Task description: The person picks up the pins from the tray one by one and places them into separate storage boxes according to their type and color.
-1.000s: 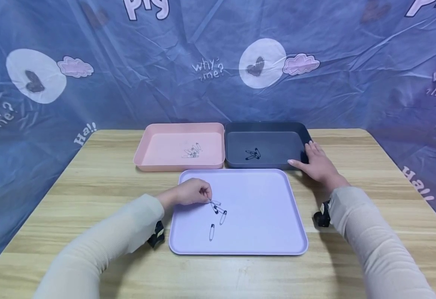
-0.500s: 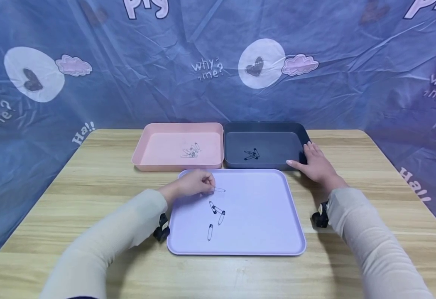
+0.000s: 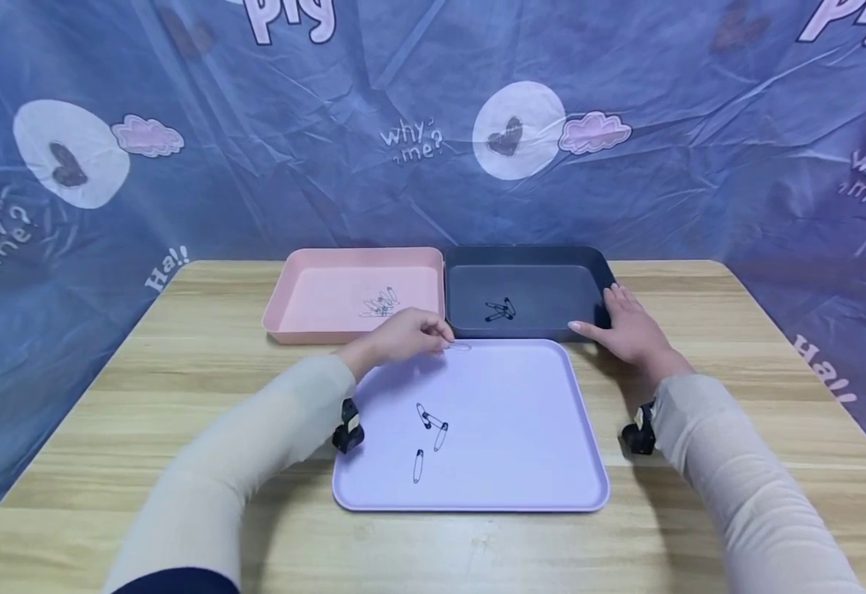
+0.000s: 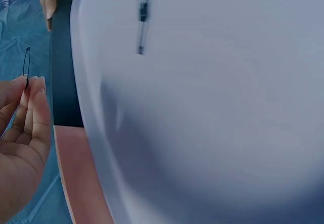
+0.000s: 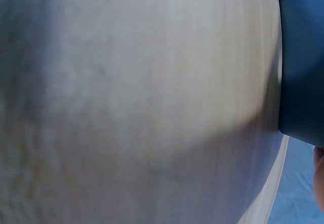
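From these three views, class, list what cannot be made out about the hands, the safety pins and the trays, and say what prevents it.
- Pin held by the left hand: in the head view its colour is too faint to tell.
- Pins in the pink tray: head view, tangled and too small to count.
- Right hand: the right wrist view shows only blurred table and dark tray, hand cut off at the edge.
- Lilac tray: blurred in the left wrist view.

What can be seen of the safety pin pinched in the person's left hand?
The thin silver wire safety pin is pinched at one end by the left hand, its free end pointing toward the person's right. It looks closed and lies roughly level above the far edge of the flat lilac plastic tray, near where the pink tray and dark tray meet. Only the fingertips touch it.
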`<action>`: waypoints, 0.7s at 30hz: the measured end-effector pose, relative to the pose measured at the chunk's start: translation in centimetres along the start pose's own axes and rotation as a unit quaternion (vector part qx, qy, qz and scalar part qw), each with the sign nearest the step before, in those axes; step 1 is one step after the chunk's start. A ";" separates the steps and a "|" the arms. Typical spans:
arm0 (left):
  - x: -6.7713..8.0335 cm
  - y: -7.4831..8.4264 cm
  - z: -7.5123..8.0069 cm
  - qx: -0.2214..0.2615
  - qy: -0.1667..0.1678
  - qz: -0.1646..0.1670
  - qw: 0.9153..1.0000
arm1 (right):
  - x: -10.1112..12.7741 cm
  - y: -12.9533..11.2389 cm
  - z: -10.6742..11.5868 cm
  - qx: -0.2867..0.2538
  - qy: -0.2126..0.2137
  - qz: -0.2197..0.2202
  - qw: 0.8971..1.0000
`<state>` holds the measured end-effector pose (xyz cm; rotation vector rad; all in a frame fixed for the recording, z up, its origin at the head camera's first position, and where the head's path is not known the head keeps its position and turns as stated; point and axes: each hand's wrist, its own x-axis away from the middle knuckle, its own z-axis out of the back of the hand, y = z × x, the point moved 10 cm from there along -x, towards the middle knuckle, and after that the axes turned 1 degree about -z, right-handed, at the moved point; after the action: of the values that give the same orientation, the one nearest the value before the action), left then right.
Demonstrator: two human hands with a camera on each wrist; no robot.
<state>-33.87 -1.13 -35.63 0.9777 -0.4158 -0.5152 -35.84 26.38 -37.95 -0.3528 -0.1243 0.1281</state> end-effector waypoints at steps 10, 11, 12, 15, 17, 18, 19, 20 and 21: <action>-4.1 0.9 -0.5 0.021 0.023 0.022 0.999 | 0.0 0.4 0.2 0.018 0.007 -0.005 1.000; -4.5 0.8 -0.5 0.028 0.028 0.027 0.999 | 0.0 0.4 0.2 0.022 0.008 -0.004 1.000; -4.9 0.7 -0.5 0.037 0.033 0.033 0.998 | -0.1 0.4 0.2 0.026 0.008 -0.003 1.000; -5.8 0.1 -0.5 0.054 0.052 0.044 0.996 | -0.2 0.2 0.2 0.034 0.009 0.000 0.999; -6.3 -0.2 -0.3 0.060 0.072 0.050 0.994 | -0.2 0.2 0.2 0.037 0.009 0.001 0.999; -6.6 -0.3 -0.2 0.069 0.082 0.051 0.993 | -0.2 0.1 0.2 0.038 0.009 0.000 0.999; -6.8 -0.4 -0.1 0.078 0.092 0.054 0.991 | -0.2 0.1 0.3 0.037 0.009 0.000 0.999; -7.0 -0.5 0.0 0.087 0.103 0.056 0.989 | -0.2 0.1 0.3 0.037 0.010 0.000 0.999; -7.3 -0.6 0.0 0.098 0.112 0.059 0.987 | -0.2 0.1 0.3 0.038 0.009 0.001 0.999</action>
<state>-39.86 2.82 -36.82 1.1802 -0.3245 -0.2567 -36.14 26.54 -37.72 -0.2785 -0.1004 0.1304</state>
